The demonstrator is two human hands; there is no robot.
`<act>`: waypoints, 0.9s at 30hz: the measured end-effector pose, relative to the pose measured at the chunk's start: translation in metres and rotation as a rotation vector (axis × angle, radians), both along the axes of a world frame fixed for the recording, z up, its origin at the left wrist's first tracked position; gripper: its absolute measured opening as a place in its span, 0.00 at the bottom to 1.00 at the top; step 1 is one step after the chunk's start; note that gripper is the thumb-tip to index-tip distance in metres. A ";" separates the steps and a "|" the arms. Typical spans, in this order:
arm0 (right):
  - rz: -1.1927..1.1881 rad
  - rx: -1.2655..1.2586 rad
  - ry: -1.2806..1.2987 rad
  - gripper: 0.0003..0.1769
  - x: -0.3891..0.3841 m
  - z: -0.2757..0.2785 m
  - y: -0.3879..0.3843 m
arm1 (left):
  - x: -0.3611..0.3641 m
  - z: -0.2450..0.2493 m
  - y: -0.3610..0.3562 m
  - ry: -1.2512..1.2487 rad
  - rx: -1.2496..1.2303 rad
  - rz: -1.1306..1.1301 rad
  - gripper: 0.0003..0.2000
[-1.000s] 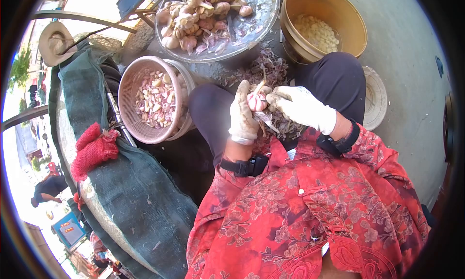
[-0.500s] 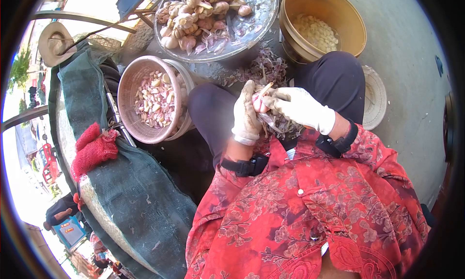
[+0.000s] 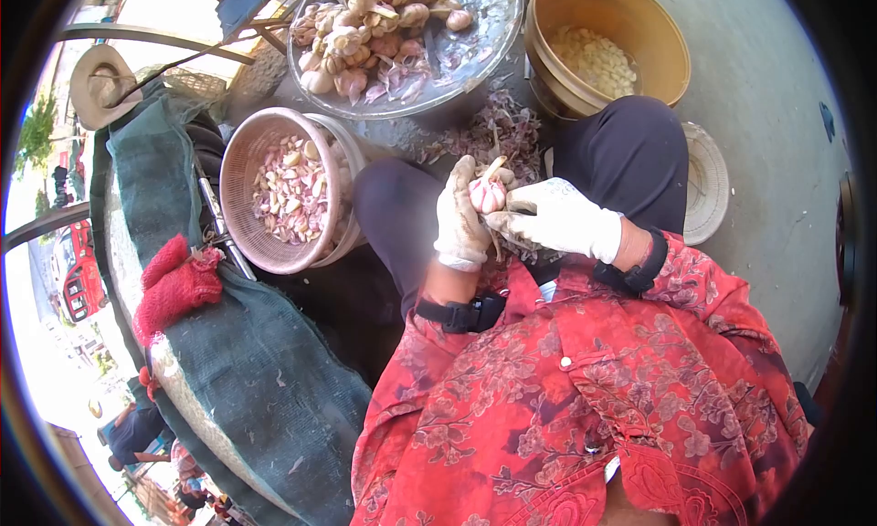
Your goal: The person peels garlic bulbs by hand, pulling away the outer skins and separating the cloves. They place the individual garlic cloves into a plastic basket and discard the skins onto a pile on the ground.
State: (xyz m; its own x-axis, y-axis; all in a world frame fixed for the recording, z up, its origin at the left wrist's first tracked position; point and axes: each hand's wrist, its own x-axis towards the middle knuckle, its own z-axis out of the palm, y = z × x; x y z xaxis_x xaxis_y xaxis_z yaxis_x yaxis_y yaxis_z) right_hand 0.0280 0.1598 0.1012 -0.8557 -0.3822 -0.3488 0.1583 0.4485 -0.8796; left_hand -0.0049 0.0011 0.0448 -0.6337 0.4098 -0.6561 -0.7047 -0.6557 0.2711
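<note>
My left hand, in a soiled white glove, is closed around a garlic bulb between my knees. The bulb is pinkish white, with its pale stem pointing up and to the right. From the right side, my right hand, gloved too, has its fingers bent against the bulb's lower edge, and its fingertips are partly hidden. Papery garlic skins are heaped on the ground just beyond my hands, and more lie beneath them.
A metal basin with piled garlic bulbs stands ahead. Left is a pink basket holding separated cloves; right, a tan bucket with peeled cloves. Dark green netting and a red mesh bag lie at left.
My right hand has slid slightly down and left, off the front of the bulb to its lower edge. More of the bulb now shows, while my left hand stays nearly in place.
</note>
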 end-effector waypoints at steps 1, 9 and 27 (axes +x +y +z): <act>-0.021 -0.034 -0.035 0.15 0.000 -0.001 0.000 | 0.000 -0.001 0.000 0.055 -0.049 0.001 0.21; -0.200 -0.139 -0.105 0.10 0.000 -0.031 0.011 | -0.002 0.001 0.002 0.092 -0.090 0.031 0.23; -0.226 -0.271 -0.175 0.13 -0.001 -0.026 0.004 | 0.000 0.017 0.008 0.140 -0.245 0.105 0.19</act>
State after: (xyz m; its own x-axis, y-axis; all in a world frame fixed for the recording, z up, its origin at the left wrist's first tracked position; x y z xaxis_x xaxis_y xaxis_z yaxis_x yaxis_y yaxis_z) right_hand 0.0266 0.1639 0.0756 -0.8655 -0.2894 -0.4088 0.3841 0.1404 -0.9126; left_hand -0.0044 0.0090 0.0621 -0.7559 0.1771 -0.6303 -0.5807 -0.6261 0.5204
